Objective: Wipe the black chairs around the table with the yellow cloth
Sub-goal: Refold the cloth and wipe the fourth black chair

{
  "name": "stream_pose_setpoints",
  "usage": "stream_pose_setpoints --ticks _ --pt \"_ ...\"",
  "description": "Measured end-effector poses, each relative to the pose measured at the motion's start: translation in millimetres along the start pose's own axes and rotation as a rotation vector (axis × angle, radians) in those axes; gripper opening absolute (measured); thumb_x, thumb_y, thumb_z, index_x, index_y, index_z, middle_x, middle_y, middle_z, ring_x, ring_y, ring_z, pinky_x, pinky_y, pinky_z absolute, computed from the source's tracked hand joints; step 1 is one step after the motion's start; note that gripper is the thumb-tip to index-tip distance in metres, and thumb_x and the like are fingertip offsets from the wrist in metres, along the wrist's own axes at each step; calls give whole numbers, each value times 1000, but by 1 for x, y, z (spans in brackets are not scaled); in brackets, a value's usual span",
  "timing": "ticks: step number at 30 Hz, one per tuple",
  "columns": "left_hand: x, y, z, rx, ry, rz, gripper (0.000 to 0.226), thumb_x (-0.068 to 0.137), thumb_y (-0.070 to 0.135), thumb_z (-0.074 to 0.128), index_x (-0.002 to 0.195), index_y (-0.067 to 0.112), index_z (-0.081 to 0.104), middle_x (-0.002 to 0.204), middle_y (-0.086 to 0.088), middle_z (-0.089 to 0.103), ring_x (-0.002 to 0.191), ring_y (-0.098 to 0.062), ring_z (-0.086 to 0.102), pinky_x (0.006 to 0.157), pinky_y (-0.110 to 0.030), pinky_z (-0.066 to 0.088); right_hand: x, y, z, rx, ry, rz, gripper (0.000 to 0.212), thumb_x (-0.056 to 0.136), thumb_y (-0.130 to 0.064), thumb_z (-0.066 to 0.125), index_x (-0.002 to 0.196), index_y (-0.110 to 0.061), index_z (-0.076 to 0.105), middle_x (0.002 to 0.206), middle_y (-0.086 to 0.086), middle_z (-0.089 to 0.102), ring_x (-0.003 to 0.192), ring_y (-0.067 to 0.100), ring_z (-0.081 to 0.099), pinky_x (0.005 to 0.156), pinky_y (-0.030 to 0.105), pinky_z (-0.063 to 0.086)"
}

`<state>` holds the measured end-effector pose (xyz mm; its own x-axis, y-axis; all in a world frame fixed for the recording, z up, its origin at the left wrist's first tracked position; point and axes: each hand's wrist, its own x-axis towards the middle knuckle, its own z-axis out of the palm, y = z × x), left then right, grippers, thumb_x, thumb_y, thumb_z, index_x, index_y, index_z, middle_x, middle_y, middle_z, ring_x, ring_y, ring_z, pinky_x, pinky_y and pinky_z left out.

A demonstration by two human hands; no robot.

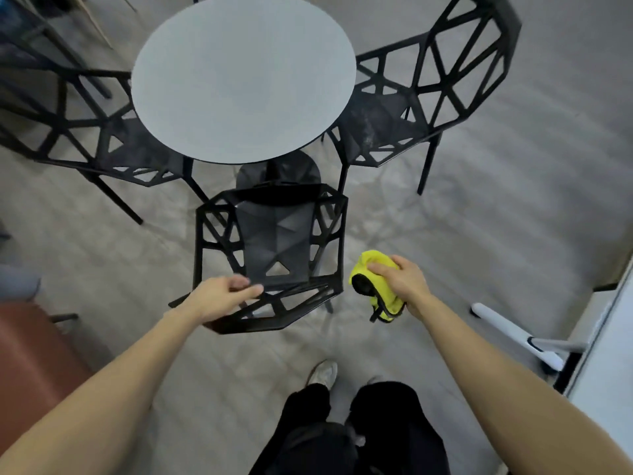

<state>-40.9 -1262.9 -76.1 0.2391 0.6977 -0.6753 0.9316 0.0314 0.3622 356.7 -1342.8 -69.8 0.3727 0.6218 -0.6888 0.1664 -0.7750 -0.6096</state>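
1. Left hand (224, 292) is on the top edge of the near chair (270, 248) back – fingers curled over the frame, gripping it.
2. Right hand (404, 281) has the cloth (371, 282) bunched up in its fingers, held in the air just right of that chair, not touching it.
3. Two more chairs – left chair (89, 132) and right chair (428, 97) – flank the round table (243, 80).
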Motion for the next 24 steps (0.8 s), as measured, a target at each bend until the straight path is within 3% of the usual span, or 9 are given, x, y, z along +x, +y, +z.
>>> stream_pose_setpoints --ticks 3,6,9,11,13,15,19,22,24 --pt "28 101 -3 -192 90 106 55 91 71 70 131 33 69 118 17 77 113 -4 71 106 -41 57 11 -20 -54 142 -68 -133 25 88 -37 86 105 -22 76 103 0 79 98 20 73 87 38 57" --pt "58 220 3 -523 -61 226 60 86 49 88 136 23 68 120 10 80 116 -3 73 112 -38 55 30 -46 -112 187 -236 -296 25 92 -23 84 115 -17 76 112 5 79 100 13 72 92 30 57" --pt "86 326 0 -576 -101 366 39 90 20 89 126 17 75 116 -2 82 107 -10 76 101 -30 58 63 -66 -170 135 -368 -395 28 89 -13 82 115 -16 72 115 5 78 105 12 70 94 24 54" --pt "100 379 -9 -560 -11 385 31 85 26 92 112 19 81 104 -6 83 90 -10 73 89 -34 60 86 -79 -210 80 -348 -436 27 90 -9 78 112 -24 72 114 -2 76 109 12 67 99 27 52" --pt "115 422 -21 -512 89 368 32 75 46 91 99 26 82 84 3 79 74 -7 66 77 -34 57 110 -91 -247 -77 -209 -500 33 90 -18 77 117 -35 70 124 -10 70 122 9 63 109 33 49" --pt "131 460 -35 -391 185 367 29 78 52 88 91 27 80 72 9 70 66 -5 58 69 -31 50 125 -108 -279 -202 -70 -553 43 87 -26 79 126 -37 67 127 -14 66 121 7 62 107 37 52" --pt "165 528 -69 -336 245 401 23 92 45 83 77 34 72 70 8 70 63 -2 59 61 -21 44 158 -154 -319 -221 7 -687 42 81 -47 82 118 -32 69 107 -17 68 98 1 65 84 26 52" --pt "205 567 -97 -363 275 393 33 96 56 76 74 33 69 64 13 67 58 -2 57 58 -21 41 195 -195 -335 -331 -17 -751 67 73 -67 78 131 -36 64 115 -14 58 100 2 61 86 27 53" --pt "236 590 -114 -492 287 382 30 97 57 74 84 30 74 70 13 72 60 -2 61 61 -22 45 231 -224 -346 -351 -29 -747 74 74 -65 81 140 -38 60 119 -9 51 106 10 60 92 30 53"
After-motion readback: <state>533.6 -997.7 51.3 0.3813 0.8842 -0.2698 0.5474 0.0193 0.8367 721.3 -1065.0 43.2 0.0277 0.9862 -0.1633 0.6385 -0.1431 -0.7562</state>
